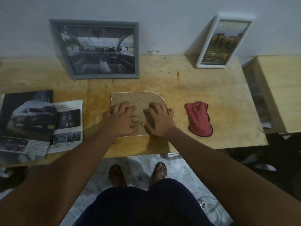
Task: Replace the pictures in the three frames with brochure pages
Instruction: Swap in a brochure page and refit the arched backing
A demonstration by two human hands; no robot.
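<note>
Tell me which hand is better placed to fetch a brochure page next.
Probably the left hand. The brochure pages lie on its side of the face-down frame, a short sideways reach away. The right hand would have to cross over the left; only the red cloth lies on its side.

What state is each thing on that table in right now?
Grey frame: upright against wall, car-interior picture inside.
White frame: leaning against wall, picture inside.
Third frame: face down, brown backing up.
Left hand: flat on backing.
Right hand: flat on backing.
Brochure: lying open.
Red cloth: crumpled, untouched.
</note>
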